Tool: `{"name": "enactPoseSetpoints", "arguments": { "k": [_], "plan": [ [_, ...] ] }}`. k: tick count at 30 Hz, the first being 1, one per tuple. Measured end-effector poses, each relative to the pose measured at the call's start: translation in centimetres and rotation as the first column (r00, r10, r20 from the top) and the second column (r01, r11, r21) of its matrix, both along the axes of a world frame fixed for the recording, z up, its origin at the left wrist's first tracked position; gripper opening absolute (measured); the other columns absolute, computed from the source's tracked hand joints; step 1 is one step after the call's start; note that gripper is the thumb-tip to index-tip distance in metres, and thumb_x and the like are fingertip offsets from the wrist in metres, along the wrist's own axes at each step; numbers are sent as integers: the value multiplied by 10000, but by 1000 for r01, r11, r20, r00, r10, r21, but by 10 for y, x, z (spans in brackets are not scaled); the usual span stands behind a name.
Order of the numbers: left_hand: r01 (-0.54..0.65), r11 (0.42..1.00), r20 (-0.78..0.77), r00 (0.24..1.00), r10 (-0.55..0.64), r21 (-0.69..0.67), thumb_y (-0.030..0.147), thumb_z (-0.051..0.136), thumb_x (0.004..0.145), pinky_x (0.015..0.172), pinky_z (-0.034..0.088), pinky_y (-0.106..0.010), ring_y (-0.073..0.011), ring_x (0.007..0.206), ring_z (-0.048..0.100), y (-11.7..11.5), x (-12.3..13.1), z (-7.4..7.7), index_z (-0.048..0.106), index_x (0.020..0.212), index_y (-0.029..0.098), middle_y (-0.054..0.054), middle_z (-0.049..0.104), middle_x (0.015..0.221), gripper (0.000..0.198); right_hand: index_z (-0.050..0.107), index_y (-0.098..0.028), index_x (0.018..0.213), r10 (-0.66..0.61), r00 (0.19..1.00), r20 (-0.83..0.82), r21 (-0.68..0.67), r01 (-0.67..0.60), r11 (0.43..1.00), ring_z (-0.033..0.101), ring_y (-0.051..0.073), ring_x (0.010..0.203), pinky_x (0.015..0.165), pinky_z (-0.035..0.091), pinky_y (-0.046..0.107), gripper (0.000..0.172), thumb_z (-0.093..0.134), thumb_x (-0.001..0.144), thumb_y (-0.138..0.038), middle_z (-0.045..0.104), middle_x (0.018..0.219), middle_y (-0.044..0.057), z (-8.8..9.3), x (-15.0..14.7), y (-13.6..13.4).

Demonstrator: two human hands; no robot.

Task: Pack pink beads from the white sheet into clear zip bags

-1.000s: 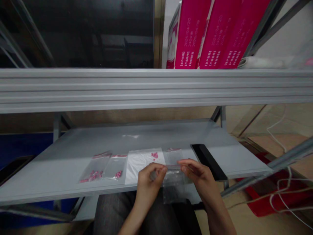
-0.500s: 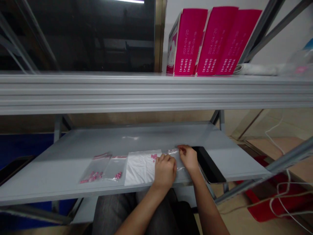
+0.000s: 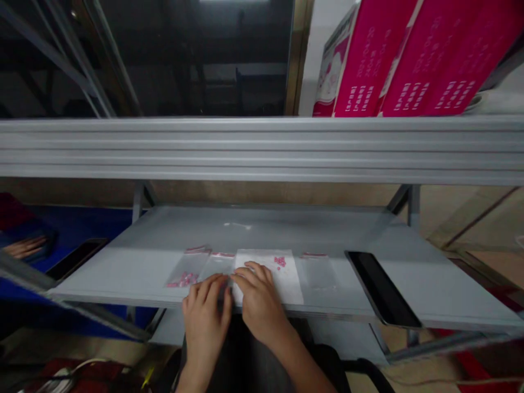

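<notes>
My left hand lies at the grey shelf's front edge, fingers stretched flat toward a small clear zip bag. Beside it, my right hand rests with fingers spread, fingertips on the same bag and on the edge of a white sheet. A few pink beads lie on the sheet. Further left is another zip bag with pink beads. An empty clear zip bag lies right of the sheet, apart from both hands.
A black phone lies on the shelf at the right. Pink boxes stand on the upper shelf. At far left, another person's hand rests on a blue surface near a dark tablet.
Both hands have moved left, from the clear bag right of the white sheet to the bag left of it. The clear bag now lies flat on the shelf. The view has swung left.
</notes>
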State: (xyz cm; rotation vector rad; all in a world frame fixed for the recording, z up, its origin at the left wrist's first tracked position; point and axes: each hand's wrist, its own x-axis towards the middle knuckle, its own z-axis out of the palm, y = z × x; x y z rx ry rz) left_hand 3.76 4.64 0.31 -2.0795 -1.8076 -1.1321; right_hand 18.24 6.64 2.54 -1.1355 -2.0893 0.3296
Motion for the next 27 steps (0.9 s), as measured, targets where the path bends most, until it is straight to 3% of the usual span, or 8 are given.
{"name": "enactPoseSetpoints", "arguments": {
  "k": [4, 7, 10, 13, 15, 17, 22, 27],
  "plan": [
    [28, 999, 66, 997, -31, 45, 247, 523, 906, 778, 523, -442, -286, 881, 671, 0, -24, -14, 698, 981, 186, -87, 744, 983, 201, 689, -153, 1119, 71, 997, 27, -28, -71, 997, 481, 294, 1220, 1071, 329, 498, 383, 460, 846, -12, 673, 1187, 115, -2, -32, 2],
    [16, 995, 115, 993, -27, 94, 235, 505, 925, 757, 566, -378, -236, 830, 708, 3, -22, -14, 702, 925, 184, -71, 749, 912, 203, 704, -146, 1048, 59, 979, -197, -52, -71, 996, 546, 268, 1107, 996, 407, 453, 395, 440, 798, 10, 685, 1098, 117, -3, -25, -1],
    [-1, 986, 199, 979, -33, 169, 216, 518, 935, 822, 579, -349, -212, 882, 718, -2, -14, -6, 695, 966, 174, -77, 749, 948, 185, 702, -148, 977, -53, 873, -485, -213, -59, 975, 609, 240, 943, 872, 481, 396, 257, 486, 844, -109, 698, 970, 111, -4, -3, -9],
    [108, 963, 292, 939, -180, 246, 153, 572, 909, 867, 579, -315, -198, 943, 718, -15, -8, 5, 697, 1018, 188, -73, 753, 999, 170, 702, -158, 970, -239, 669, -704, -492, -215, 844, 617, 203, 744, 667, 508, 334, 294, 579, 874, -407, 700, 901, 103, -2, 22, -17],
    [275, 927, 278, 897, -343, 255, 98, 581, 889, 845, 590, -276, -189, 951, 726, -27, -5, 10, 702, 1056, 209, -66, 762, 1017, 235, 714, -152, 949, -330, 525, -785, -560, -374, 739, 583, 173, 658, 558, 473, 285, 430, 634, 812, -552, 683, 832, 87, 1, 36, -21],
    [426, 882, 238, 852, -466, 203, 60, 586, 867, 818, 601, -250, -188, 951, 735, -37, -5, 13, 699, 1111, 231, -64, 767, 1049, 319, 721, -142, 818, -375, 462, -804, -573, -429, 699, 538, 137, 597, 509, 426, 240, 425, 716, 748, -561, 632, 699, 42, 4, 47, -25],
    [545, 831, 407, 738, -539, 112, 56, 583, 851, 732, 614, -221, -175, 841, 758, -52, -5, 14, 747, 1001, 266, -42, 789, 949, 306, 688, -127, 638, -453, 540, -710, -689, -398, 606, 458, 68, 475, 467, 364, 196, 379, 836, 662, -474, 545, 540, -24, -2, 68, -43],
    [517, 856, 700, 611, -370, 1, 216, 658, 845, 676, 615, -244, -196, 763, 751, -56, -3, 6, 765, 815, 222, -61, 778, 810, 111, 719, -139, 743, -411, 597, -689, -720, -494, 488, 600, 104, 521, 492, 424, 202, 405, 829, 645, -516, 661, 625, 21, -22, 85, -63]
  ]
}}
